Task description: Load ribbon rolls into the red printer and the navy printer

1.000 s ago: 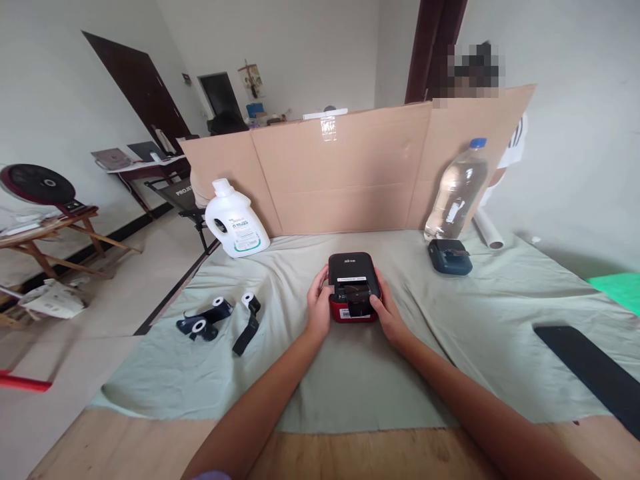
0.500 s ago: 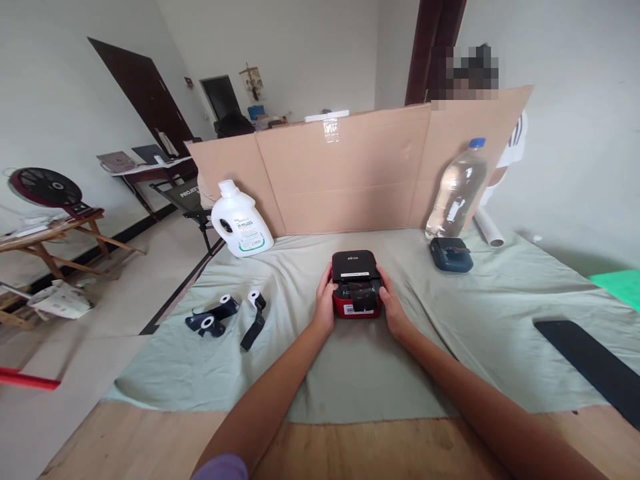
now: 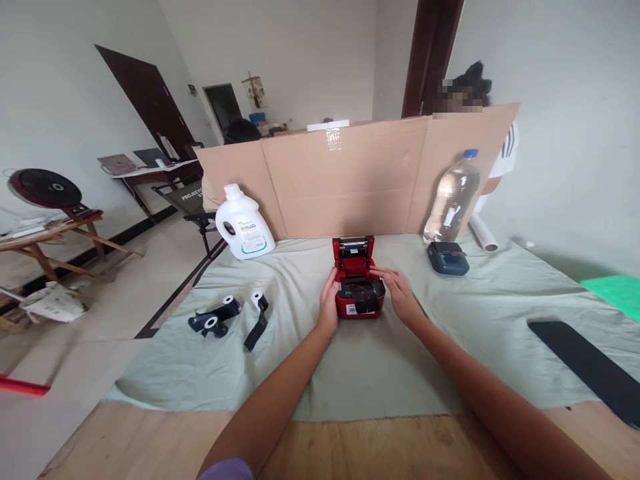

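A red and black label printer (image 3: pixel 360 309) stands in the middle of the cloth with its lid (image 3: pixel 353 257) raised, showing a roller inside. A dark strip of label tape (image 3: pixel 367 297) hangs over its front. My left hand (image 3: pixel 329 303) lies along the printer's left side, fingers stretched out flat against it; its thumb is hard to make out. At the right side, my right hand (image 3: pixel 400 293) is open, its straight fingers reaching to the printer near the base of the lid. Several dark label rolls (image 3: pixel 215 325) with white cores lie to the left.
A white detergent jug (image 3: pixel 246 223) and a big water bottle (image 3: pixel 453 200) stand before a cardboard screen (image 3: pixel 345 190). Near the bottle sits a dark blue device (image 3: pixel 447 260). A black flat object (image 3: pixel 585 370) lies at right. Behind the screen is a person (image 3: pixel 507 153).
The printer's lid has swung up and back, baring its inside. My right hand's fingers have straightened and lifted toward the lid's base. My left hand stays at the printer's left side.
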The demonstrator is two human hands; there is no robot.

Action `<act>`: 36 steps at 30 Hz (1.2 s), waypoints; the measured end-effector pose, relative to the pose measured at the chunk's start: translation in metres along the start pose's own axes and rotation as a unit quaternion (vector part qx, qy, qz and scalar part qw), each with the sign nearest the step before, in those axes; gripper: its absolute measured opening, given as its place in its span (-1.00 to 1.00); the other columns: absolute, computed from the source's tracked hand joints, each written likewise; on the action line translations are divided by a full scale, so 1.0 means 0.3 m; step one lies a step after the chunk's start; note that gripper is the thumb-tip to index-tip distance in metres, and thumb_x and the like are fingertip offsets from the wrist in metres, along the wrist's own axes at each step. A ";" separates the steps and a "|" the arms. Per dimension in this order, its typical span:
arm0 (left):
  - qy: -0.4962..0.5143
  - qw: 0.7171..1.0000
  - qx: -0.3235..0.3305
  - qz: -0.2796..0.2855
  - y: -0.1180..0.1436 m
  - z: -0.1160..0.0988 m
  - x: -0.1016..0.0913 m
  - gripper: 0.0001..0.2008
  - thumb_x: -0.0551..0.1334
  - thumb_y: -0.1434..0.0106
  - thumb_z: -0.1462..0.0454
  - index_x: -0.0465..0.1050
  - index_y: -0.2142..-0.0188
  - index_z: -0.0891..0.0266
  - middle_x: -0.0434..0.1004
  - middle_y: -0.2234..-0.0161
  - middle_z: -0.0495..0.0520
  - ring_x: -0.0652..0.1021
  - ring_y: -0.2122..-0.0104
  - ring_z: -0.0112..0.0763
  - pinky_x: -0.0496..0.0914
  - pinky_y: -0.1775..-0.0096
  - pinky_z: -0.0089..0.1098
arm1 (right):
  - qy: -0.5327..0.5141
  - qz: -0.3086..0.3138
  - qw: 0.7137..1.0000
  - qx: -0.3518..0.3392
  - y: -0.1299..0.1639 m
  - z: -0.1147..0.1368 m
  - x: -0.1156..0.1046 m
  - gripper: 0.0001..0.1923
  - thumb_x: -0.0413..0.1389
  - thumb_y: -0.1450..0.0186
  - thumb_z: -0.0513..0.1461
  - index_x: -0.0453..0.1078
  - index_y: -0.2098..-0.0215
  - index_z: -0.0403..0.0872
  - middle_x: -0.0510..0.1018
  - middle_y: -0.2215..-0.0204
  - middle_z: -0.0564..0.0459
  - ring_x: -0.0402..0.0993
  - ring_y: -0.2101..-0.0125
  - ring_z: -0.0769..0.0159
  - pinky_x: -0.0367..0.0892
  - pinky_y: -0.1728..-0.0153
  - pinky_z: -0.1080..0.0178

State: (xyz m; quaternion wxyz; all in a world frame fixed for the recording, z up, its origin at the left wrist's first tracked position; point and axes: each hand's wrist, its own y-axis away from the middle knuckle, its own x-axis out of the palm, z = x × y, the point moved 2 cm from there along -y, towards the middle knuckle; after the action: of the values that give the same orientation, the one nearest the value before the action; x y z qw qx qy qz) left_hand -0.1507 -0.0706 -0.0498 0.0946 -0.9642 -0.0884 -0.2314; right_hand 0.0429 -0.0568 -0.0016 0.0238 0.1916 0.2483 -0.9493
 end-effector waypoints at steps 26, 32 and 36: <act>-0.018 0.998 0.050 0.014 -0.001 -0.022 0.005 -0.50 0.26 -0.30 0.10 0.47 -0.20 0.12 0.25 -0.35 0.04 0.22 -0.37 -0.17 0.04 -0.39 -0.19 | 0.389 0.416 0.821 0.045 -0.341 0.142 0.102 -0.58 0.08 -0.30 -0.27 0.43 -0.13 -0.09 0.54 -0.10 -0.13 0.48 -0.06 0.08 0.36 -0.05 0.16; 0.000 0.998 0.060 0.020 -0.003 -0.016 0.003 -0.52 0.26 -0.30 0.11 0.47 -0.19 0.12 0.34 -0.30 0.06 0.28 -0.34 -0.18 0.09 -0.37 -0.18 | 0.166 0.298 0.935 0.096 -0.331 0.156 0.025 -0.62 0.11 -0.31 -0.01 0.51 0.05 -0.06 0.62 0.22 -0.08 0.54 0.21 0.12 0.47 0.19 0.14; 0.030 0.999 0.031 0.000 -0.002 -0.024 0.008 -0.55 0.33 -0.24 0.12 0.53 -0.11 0.10 0.37 -0.29 0.04 0.28 -0.34 -0.16 0.09 -0.38 -0.17 | -0.035 0.266 0.952 0.146 -0.308 0.248 0.051 -0.59 0.18 -0.26 0.08 0.47 0.15 -0.05 0.57 0.32 0.01 0.51 0.33 0.27 0.45 0.32 0.24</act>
State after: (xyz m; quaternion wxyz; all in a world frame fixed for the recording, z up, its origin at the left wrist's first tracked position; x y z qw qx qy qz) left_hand -0.1518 -0.0712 -0.0422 0.1273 -0.9535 -0.0923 -0.2572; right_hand -0.0103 -0.0109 0.0952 0.2557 0.2187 0.0458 -0.9406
